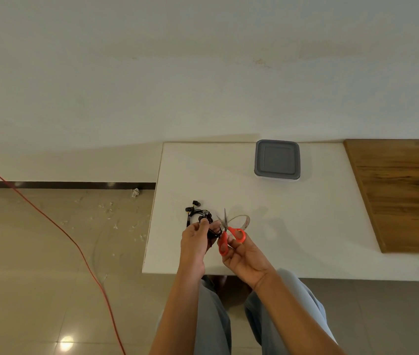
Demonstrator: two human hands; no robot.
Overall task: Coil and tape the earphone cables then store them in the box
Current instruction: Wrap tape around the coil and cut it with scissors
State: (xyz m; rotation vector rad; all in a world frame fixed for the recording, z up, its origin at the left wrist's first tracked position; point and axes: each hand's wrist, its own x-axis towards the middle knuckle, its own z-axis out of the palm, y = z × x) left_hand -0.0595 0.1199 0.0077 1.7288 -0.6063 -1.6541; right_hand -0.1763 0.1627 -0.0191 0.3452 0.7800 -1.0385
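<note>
My left hand (195, 239) grips a coiled black earphone cable (198, 213) just above the white table (293, 226), its earbuds sticking out at the top left. Red-handled scissors (229, 235) sit in my right hand (241, 254), blades slightly apart and pointing up beside the coil. A clear roll of tape (244, 221) shows behind the scissors; whether it rests on the table or hangs from the coil I cannot tell. The box (277, 160), with a grey lid on it, sits at the back of the table.
A brown wooden board (403, 190) covers the table's right side. The table's left edge drops to a tiled floor with a red cable (75, 247) and scattered white scraps (116, 213). A wall stands behind the table.
</note>
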